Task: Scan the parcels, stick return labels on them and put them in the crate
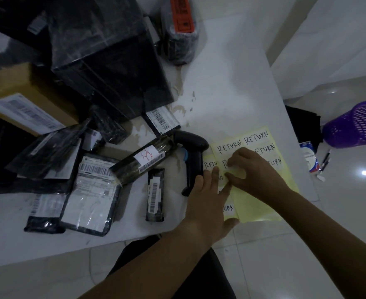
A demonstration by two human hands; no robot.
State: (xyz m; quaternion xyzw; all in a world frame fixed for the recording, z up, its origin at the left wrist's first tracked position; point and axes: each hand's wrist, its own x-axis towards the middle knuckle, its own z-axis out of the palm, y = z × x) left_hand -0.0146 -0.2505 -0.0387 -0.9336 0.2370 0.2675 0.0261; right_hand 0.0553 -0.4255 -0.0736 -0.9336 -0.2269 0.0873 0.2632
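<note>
Head view: left hand (208, 203) flat on my yellow label sheet (259, 203); right hand (255, 169) beside it maybe pinches a RETURN label (233, 169).

The white table (231, 83) in front of me is scuffed and stained toward its middle. Near its right front edge lie my yellow label sheets (259, 203), handwritten RETURN, with the black scanner (192, 156) on its side just left of them. Left of the scanner I have a slim black parcel (155, 195) and a long parcel (143, 160) whose end overlaps a flat parcel (91, 195). Farther back sit a brown cardboard box (24, 98) and a big black box (104, 61) with a small barcoded parcel (162, 120) at its foot, and beyond them a black roll (179, 33) with an orange label.
</note>
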